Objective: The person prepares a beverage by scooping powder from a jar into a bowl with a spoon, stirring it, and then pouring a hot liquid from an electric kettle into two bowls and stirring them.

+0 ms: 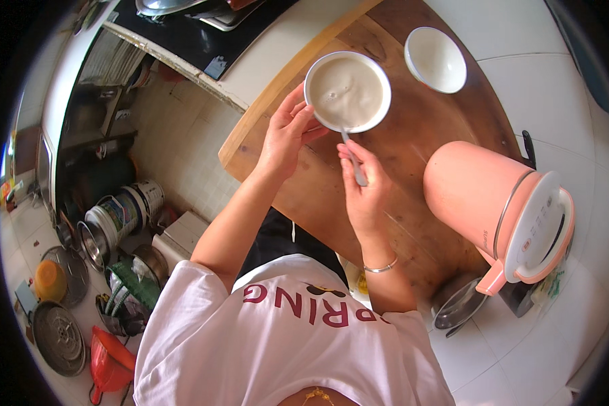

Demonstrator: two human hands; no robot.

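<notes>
A white bowl (347,92) full of pale beige, slightly foamy liquid is at the far part of a wooden board or tabletop (304,177). My left hand (290,129) grips its left rim, thumb on top and fingers below. In my right hand (365,182) is the handle of a metal spoon (356,161), which slants over the near rim; its other end is hidden in the liquid. An empty white bowl (436,60) rests at the far right of the wood. Right of my right hand stands a pink soymilk maker or blender jug (477,198) with a white lid.
A black glass cooktop (193,35) with cookware lies far left. Below, at the left, are stacked buckets (127,208), a metal basin (95,246), an orange bowl (51,280) and a red plastic funnel or scoop (109,363). A metal pan (459,304) lies near the lower right.
</notes>
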